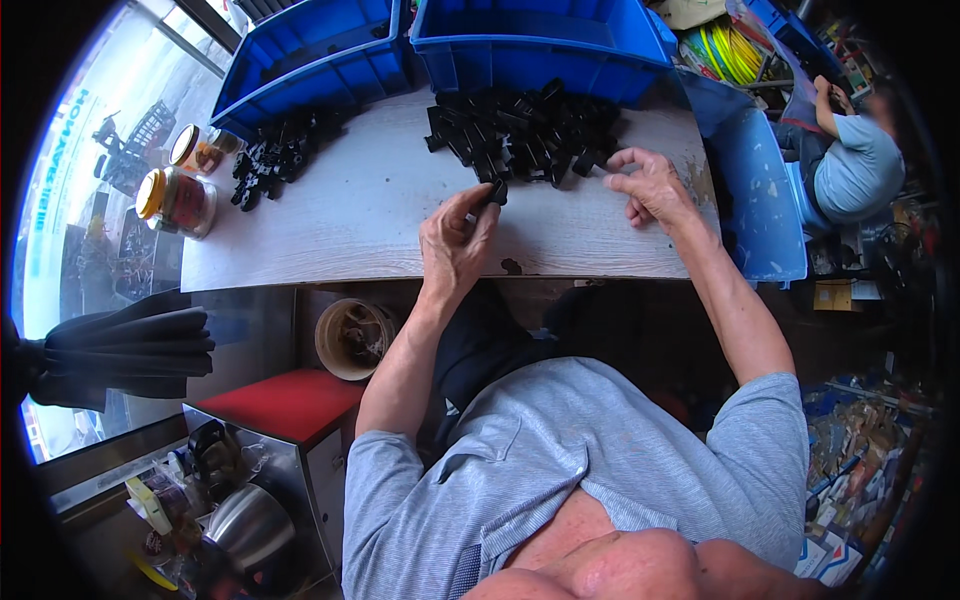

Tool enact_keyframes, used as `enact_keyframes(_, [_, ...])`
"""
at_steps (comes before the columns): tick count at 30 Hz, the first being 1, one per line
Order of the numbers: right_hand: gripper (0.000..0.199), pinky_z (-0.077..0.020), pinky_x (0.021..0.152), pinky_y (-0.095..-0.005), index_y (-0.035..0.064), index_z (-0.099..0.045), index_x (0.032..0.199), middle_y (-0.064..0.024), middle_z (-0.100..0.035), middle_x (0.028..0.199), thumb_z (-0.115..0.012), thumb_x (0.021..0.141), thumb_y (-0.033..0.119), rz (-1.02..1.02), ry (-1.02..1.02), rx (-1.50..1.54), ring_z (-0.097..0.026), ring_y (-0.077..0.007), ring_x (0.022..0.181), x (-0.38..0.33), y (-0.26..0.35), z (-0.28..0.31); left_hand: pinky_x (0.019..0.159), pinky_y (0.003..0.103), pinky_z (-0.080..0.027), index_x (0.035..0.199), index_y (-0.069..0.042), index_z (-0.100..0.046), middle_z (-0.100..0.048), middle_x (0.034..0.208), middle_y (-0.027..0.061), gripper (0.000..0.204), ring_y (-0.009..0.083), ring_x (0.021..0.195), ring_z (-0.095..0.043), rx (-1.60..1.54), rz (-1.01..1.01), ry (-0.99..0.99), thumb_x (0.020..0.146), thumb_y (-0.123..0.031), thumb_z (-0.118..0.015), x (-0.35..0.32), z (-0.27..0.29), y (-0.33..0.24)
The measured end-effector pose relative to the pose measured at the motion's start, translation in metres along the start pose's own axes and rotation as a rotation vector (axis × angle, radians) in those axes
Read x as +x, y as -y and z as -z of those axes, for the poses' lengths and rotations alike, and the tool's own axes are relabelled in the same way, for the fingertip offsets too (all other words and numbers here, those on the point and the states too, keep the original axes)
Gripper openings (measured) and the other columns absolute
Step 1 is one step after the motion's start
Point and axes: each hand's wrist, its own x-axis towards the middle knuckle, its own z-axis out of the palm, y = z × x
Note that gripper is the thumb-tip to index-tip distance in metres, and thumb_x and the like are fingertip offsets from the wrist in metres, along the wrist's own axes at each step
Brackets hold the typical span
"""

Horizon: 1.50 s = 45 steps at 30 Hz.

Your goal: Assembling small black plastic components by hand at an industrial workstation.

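Note:
My left hand (458, 240) is closed over the middle of the table, with a small black plastic part (497, 192) pinched between thumb and fingers. To the right, my right hand (650, 187) hovers beside the right end of a heap of black plastic parts (520, 130). Its fingers are apart, and I make out nothing between them. A second, smaller heap of black parts (275, 155) lies farther left on the whitish wood-grain table (350, 225).
Two blue bins (540, 65) (310, 80) stand at the table's far side. Jars with yellow lids (185, 200) are at the left edge. A bucket (352, 335) sits below the front edge, near a red-topped cabinet (285, 402). Another person (858, 165) works at far right, beyond a blue container (762, 200).

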Motion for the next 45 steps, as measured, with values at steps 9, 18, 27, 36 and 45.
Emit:
enact_keyframes(9, [0.057, -0.0433, 0.036, -0.0273, 0.0105, -0.056, 0.138, -0.001, -0.051, 0.059, -0.07, 0.082, 0.006, 0.125, -0.043, -0.1, -0.051, -0.0104, 0.043, 0.02, 0.009, 0.003, 0.082, 0.026, -0.053, 0.12, 0.002, -0.07, -0.073, 0.102, 0.0089, 0.027, 0.0126, 0.091, -0.066, 0.017, -0.093, -0.01, 0.093, -0.001, -0.068, -0.002, -0.002, 0.002])
enact_keyframes(18, [0.036, -0.0411, 0.035, -0.0285, 0.0032, -0.059, 0.109, -0.0026, -0.051, 0.058, -0.078, 0.079, 0.012, 0.043, -0.072, -0.199, -0.05, -0.0123, 0.04, 0.008, 0.011, 0.002, 0.066, 0.028, -0.056, 0.118, 0.0, -0.07, -0.072, 0.096, 0.0126, 0.029, 0.0141, 0.081, -0.067, -0.108, -0.066, 0.006, 0.089, 0.002, -0.068, -0.003, -0.01, -0.008])
enact_keyframes(27, [0.029, -0.041, 0.037, -0.0279, 0.006, -0.058, 0.1, -0.0029, -0.054, 0.063, -0.076, 0.077, 0.008, 0.059, 0.109, -0.242, -0.054, -0.0126, 0.044, -0.034, 0.014, -0.026, 0.081, 0.038, -0.057, 0.111, -0.006, -0.072, -0.072, 0.103, 0.0127, 0.031, 0.0319, 0.094, -0.068, 0.331, -0.509, 0.063, 0.081, 0.0, -0.072, 0.009, -0.048, -0.029])
enact_keyframes(36, [0.024, -0.0457, 0.039, -0.0329, 0.0045, -0.062, 0.101, -0.0031, -0.055, 0.066, -0.066, 0.078, -0.001, 0.122, 0.083, -0.289, -0.057, -0.0152, 0.056, -0.027, -0.005, -0.037, 0.085, 0.036, -0.055, 0.115, -0.009, -0.071, -0.071, 0.108, 0.0093, 0.034, 0.0289, 0.096, -0.067, 0.543, -0.653, 0.409, 0.081, -0.007, -0.07, 0.024, -0.072, -0.02])
enact_keyframes(45, [0.024, -0.0429, 0.037, -0.0292, 0.0038, -0.063, 0.1, 0.0003, -0.051, 0.057, -0.066, 0.076, 0.0, 0.151, 0.115, -0.242, -0.048, -0.0099, 0.045, -0.031, -0.002, -0.039, 0.095, 0.044, -0.044, 0.127, -0.012, -0.065, -0.065, 0.124, 0.0053, 0.041, 0.0297, 0.116, -0.059, 0.741, -0.588, 0.325, 0.086, -0.016, -0.067, 0.001, -0.067, -0.018])
